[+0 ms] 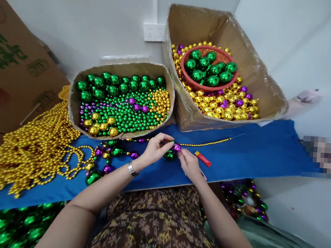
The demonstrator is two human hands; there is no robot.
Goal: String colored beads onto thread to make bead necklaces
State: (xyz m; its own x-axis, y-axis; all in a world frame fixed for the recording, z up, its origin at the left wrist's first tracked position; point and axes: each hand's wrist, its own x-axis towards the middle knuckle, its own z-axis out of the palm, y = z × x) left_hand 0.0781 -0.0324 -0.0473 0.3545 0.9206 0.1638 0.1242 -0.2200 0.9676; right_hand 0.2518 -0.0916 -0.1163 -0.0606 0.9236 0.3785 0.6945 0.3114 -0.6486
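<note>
A shiny purple bead (176, 147) sits between my two hands, above the blue cloth. My right hand (191, 165) is closed, with its fingertips on the lower right side of this bead. Thumb and fingers of my left hand (157, 148) are pinched together just left of the bead; what lies between them is too small to tell. Under the hands is a larger green bead (169, 154). A strand of small gold beads (206, 143) runs right from behind the purple bead and ends in a thin thread. Left of my left wrist lies a garland of mixed beads (108, 168).
A red lighter (204, 159) lies right of my right hand. Behind stand a low carton (170, 115) of sorted beads and a taller carton (180, 115) holding a red bowl (183, 72) of green balls. Gold bead strands (34, 144) are heaped at left on the blue cloth (255, 154).
</note>
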